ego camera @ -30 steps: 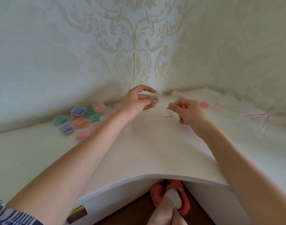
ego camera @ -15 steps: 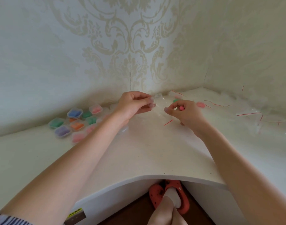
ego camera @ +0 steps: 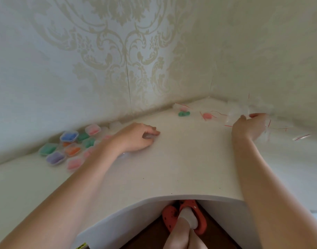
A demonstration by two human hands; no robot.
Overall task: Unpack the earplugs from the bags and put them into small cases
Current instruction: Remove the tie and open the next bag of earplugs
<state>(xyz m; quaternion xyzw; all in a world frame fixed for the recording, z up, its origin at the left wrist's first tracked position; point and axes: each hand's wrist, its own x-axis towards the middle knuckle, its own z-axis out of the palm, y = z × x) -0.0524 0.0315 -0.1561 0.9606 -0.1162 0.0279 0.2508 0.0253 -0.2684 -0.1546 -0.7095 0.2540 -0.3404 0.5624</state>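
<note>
While the left hand [ego camera: 136, 137] lies palm-down on the white desk [ego camera: 181, 168], its fingers curl loosely over sth small & clear, prob a small case [ego camera: 147, 136] w/ a glint showing under the fingertips; grip looks light, more a cupped hold than a squeeze, & can't tell if the case has anything in it. Just left of that wrist sits the cluster of filled cases [ego camera: 69, 146]: blue, green, orange, purple, pink plugs inside, lids on, packed close together near the wall. Right hand [ego camera: 249, 126] is out to the far right, back of hand toward camera, fingers bent into the heap of clear bags [ego camera: 244, 112] w/ red zip strips; it's blurred, so can't tell whether the fingers are pinching a bag or only touching the pile. Btw the two hands, near the back corner, loose green earplugs [ego camera: 183, 113] lie on the desk, pink earplugs [ego camera: 207, 115] a bit to their right, both well apart from the left hand & nearer the right. Patterned wallpaper [ego camera: 127, 51] behind; under the desk edge a foot in a white sock & red clog [ego camera: 190, 218]
</note>
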